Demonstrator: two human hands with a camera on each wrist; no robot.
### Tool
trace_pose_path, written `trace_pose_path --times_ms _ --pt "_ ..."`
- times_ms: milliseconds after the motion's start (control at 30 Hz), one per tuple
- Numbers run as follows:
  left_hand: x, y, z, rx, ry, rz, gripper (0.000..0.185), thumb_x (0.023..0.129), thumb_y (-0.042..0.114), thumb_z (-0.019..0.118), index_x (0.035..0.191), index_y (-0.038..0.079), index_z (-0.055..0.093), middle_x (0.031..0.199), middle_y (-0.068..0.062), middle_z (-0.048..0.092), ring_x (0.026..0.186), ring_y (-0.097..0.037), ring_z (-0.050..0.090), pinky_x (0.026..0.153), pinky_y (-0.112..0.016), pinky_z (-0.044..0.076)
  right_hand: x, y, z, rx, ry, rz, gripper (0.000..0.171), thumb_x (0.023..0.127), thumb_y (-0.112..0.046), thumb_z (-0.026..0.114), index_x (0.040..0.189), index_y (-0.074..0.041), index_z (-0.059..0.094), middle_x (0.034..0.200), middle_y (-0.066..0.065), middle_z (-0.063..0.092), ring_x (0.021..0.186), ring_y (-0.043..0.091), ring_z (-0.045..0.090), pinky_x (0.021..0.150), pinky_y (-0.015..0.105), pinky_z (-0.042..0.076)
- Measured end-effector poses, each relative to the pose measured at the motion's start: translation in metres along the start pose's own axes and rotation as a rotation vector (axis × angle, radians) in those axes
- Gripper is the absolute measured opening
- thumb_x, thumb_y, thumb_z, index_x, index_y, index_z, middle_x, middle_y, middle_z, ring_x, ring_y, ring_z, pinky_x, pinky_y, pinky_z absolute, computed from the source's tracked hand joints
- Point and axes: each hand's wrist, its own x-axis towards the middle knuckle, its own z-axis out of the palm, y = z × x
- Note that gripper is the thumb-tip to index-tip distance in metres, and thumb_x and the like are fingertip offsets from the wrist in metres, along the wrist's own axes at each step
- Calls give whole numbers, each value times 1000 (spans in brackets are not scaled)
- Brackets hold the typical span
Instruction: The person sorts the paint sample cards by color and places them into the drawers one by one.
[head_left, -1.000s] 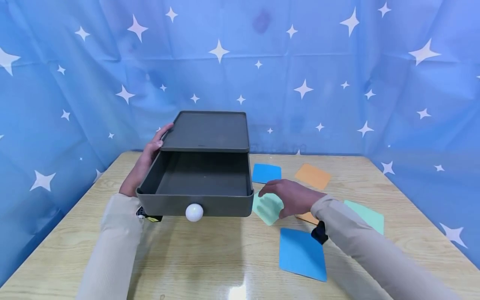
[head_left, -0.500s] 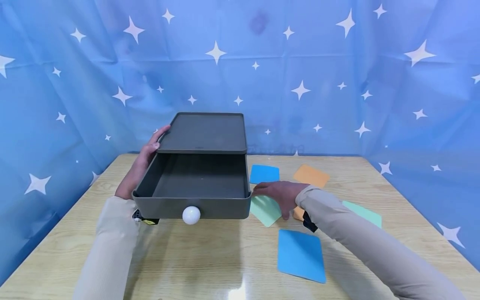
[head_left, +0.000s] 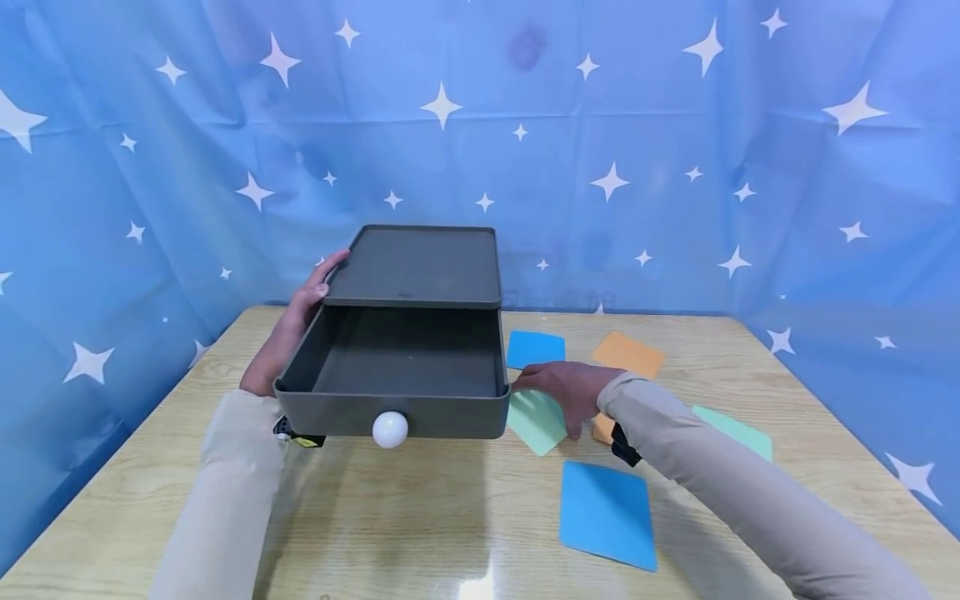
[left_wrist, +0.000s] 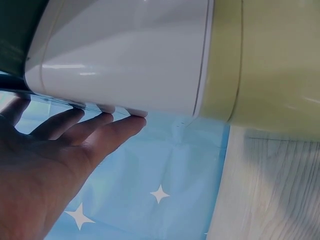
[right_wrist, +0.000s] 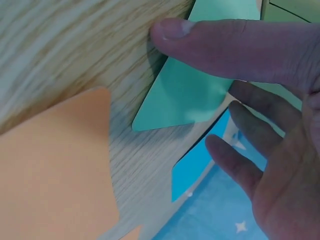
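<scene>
A dark grey box (head_left: 423,267) has its drawer (head_left: 322,417) pulled out toward me, a white round knob (head_left: 390,429) on the front. Nothing lies on the visible drawer floor. My left hand (head_left: 296,312) rests with extended fingers along the box's left side. The left wrist view shows those fingers at the edge of a glossy white section (left_wrist: 120,60), with a yellow-green section (left_wrist: 280,65) beside it. My right hand (head_left: 566,390) is over a pale green card (head_left: 534,419), its fingertips close by the drawer's right wall, its thumb (right_wrist: 220,47) straight and apart from the fingers.
A blue card (head_left: 607,517) lies nearer me, another blue card (head_left: 536,350) farther back. Orange cards (head_left: 628,353) lie behind the right hand and partly under its wrist. A second green card (head_left: 738,432) is partly covered by the right sleeve. A starred blue curtain (head_left: 480,150) hangs behind the table.
My right hand has moved left, over the green card to the drawer's right side, and has held nearly still in the last half second. My left hand stays on the box.
</scene>
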Motion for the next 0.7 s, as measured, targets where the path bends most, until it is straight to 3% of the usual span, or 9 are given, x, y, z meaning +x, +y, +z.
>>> trace_pose_path --times_ms 700 --pt "0 -1 1 -11 4 -11 56 106 40 19 162 36 11 169 8 0 153 -28 7 116 -67 16 -7 4 -2 -17 77 -74 98 51 -14 94 140 -25 54 133 3 55 113 23 55 79 36 56"
